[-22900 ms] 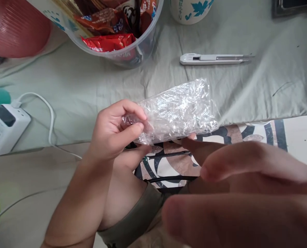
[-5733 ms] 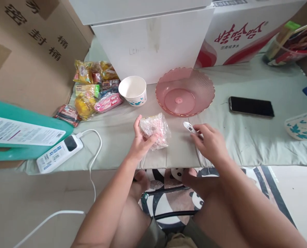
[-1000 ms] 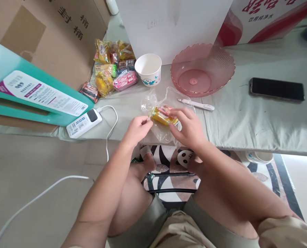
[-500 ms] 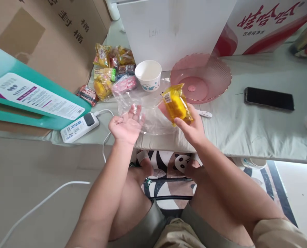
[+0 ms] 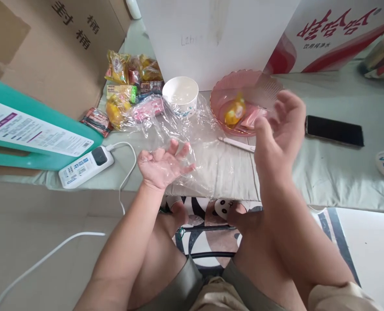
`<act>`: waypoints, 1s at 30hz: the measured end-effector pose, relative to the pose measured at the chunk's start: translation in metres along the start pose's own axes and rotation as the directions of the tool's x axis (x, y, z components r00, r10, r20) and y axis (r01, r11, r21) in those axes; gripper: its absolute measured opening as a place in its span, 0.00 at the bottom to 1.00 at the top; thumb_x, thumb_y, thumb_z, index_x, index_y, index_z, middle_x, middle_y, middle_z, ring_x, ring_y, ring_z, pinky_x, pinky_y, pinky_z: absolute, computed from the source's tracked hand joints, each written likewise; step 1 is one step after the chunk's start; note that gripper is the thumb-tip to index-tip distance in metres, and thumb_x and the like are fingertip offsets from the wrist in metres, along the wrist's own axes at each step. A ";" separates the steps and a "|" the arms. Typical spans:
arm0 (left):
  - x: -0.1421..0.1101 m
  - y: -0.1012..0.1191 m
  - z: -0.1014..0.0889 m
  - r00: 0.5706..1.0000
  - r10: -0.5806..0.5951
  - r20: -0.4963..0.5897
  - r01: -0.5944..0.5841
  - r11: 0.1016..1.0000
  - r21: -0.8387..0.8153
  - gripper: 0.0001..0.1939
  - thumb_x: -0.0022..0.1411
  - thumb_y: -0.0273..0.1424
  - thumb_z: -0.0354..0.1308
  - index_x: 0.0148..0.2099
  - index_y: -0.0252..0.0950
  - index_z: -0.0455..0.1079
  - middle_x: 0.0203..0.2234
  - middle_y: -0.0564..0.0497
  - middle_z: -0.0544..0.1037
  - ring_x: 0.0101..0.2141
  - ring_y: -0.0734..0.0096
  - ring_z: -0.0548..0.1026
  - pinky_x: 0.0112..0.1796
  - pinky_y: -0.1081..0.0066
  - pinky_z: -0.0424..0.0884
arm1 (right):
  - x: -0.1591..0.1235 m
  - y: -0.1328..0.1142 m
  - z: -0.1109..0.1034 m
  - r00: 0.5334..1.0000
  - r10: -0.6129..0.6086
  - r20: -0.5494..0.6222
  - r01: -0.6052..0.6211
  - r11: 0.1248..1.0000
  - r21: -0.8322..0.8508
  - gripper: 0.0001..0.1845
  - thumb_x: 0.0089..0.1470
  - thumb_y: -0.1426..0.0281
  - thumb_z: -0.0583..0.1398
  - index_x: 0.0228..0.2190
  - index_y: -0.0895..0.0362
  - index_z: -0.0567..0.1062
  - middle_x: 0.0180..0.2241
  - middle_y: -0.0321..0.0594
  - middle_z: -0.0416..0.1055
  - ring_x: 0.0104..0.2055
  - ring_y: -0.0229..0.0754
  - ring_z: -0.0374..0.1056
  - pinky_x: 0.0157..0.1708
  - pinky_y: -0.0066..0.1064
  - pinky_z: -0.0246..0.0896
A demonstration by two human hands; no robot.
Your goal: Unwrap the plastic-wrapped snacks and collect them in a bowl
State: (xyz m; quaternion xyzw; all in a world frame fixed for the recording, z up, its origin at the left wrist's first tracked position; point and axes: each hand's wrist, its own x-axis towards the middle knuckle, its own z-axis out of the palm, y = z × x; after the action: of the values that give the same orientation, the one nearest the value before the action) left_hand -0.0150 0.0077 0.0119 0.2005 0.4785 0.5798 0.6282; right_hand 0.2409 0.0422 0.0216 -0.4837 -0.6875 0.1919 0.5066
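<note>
Left hand [image 5: 164, 166], centre-left: palm up, fingers loosely spread, crumpled clear plastic film [image 5: 202, 126] draped over it; whether the thumb pins any, cannot tell. Right hand [image 5: 278, 136], right of centre: raised, blurred, fingers apart, nothing held. Slim white cutter [image 5: 237, 144], centre: one end hidden behind that hand. Scalloped translucent pink bowl [image 5: 217, 101], upper centre-right, partly covered: contains yellow-wrapped packet [image 5: 235, 113], pink packet [image 5: 252, 118]. White box [image 5: 195, 56], top: cut off.

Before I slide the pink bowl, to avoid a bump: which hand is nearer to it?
Right. The right hand is by the right side of the pink bowl; the left hand is farther off, lower left.
</note>
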 end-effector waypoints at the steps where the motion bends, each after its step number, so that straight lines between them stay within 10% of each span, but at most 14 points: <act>1: 0.000 0.000 -0.002 1.000 -0.013 -0.016 0.013 1.000 -0.010 0.26 0.52 0.49 0.55 0.21 0.39 0.45 0.39 0.40 0.81 0.52 0.38 0.78 0.34 0.47 0.81 | -0.006 -0.008 0.005 0.998 0.028 -0.057 -0.026 0.999 0.039 0.25 0.68 0.64 0.54 0.64 0.47 0.58 0.62 0.53 0.63 0.68 0.56 0.62 0.60 0.52 0.66; 5: 0.001 -0.001 -0.012 0.997 -0.076 -0.014 0.075 0.996 -0.049 0.24 0.50 0.50 0.55 0.21 0.40 0.48 0.31 0.39 0.79 0.46 0.36 0.81 0.33 0.43 0.79 | -0.034 -0.017 0.023 0.958 0.248 0.147 -0.283 0.906 0.314 0.30 0.59 0.57 0.63 0.59 0.50 0.63 0.55 0.52 0.73 0.59 0.52 0.73 0.53 0.48 0.74; 8: 0.005 0.000 -0.018 0.965 -0.206 0.163 0.198 0.978 0.065 0.20 0.47 0.44 0.60 0.19 0.39 0.54 0.25 0.40 0.77 0.39 0.39 0.82 0.35 0.42 0.79 | -0.042 -0.010 0.023 0.804 0.405 0.436 -0.580 0.697 0.421 0.25 0.54 0.54 0.65 0.49 0.54 0.71 0.41 0.45 0.80 0.38 0.45 0.79 0.40 0.41 0.77; 11: 0.012 0.005 -0.020 0.941 -0.270 0.203 0.222 0.948 0.230 0.09 0.44 0.32 0.64 0.22 0.36 0.67 0.26 0.41 0.80 0.33 0.53 0.82 0.36 0.55 0.80 | -0.040 -0.005 0.019 0.740 0.528 0.416 -0.668 0.645 0.370 0.16 0.51 0.57 0.67 0.34 0.56 0.74 0.26 0.36 0.76 0.23 0.35 0.71 0.27 0.30 0.70; 15: 0.016 0.009 -0.017 0.994 -0.094 0.047 0.087 0.986 0.142 0.14 0.51 0.35 0.64 0.39 0.33 0.78 0.38 0.41 0.83 0.37 0.60 0.83 0.36 0.65 0.81 | -0.037 -0.001 0.017 0.750 0.625 0.217 -0.657 0.663 0.360 0.12 0.52 0.60 0.66 0.31 0.55 0.74 0.19 0.31 0.72 0.18 0.33 0.66 0.21 0.26 0.63; 19: 0.014 0.002 -0.011 0.988 -0.081 0.131 0.046 0.967 0.249 0.23 0.48 0.35 0.71 0.47 0.36 0.75 0.47 0.39 0.83 0.43 0.55 0.84 0.36 0.65 0.81 | -0.039 -0.003 0.020 0.778 0.604 0.175 -0.623 0.704 0.341 0.09 0.54 0.62 0.63 0.32 0.55 0.75 0.19 0.31 0.73 0.17 0.34 0.66 0.20 0.26 0.62; 23: 0.021 -0.006 -0.009 0.993 0.093 -0.076 -0.049 0.893 0.447 0.18 0.48 0.23 0.67 0.44 0.36 0.73 0.34 0.47 0.84 0.28 0.68 0.82 0.25 0.75 0.74 | -0.040 -0.005 0.021 0.810 0.569 0.144 -0.583 0.751 0.310 0.07 0.55 0.65 0.61 0.34 0.55 0.77 0.19 0.31 0.72 0.18 0.34 0.67 0.21 0.27 0.63; 30: 0.029 0.004 -0.021 0.935 0.235 -0.267 -0.118 0.913 0.390 0.05 0.52 0.32 0.59 0.30 0.35 0.73 0.20 0.50 0.78 0.18 0.74 0.75 0.19 0.78 0.66 | -0.043 0.002 0.015 0.880 0.474 -0.033 -0.432 0.828 0.358 0.09 0.59 0.70 0.58 0.34 0.53 0.79 0.18 0.28 0.68 0.18 0.32 0.65 0.22 0.25 0.63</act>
State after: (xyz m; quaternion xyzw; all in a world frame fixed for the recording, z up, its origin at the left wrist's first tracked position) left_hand -0.0383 0.0289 -0.0049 0.2647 0.6501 0.5590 0.4414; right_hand 0.2294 0.0098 -0.0083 -0.5487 -0.4774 0.3929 0.5627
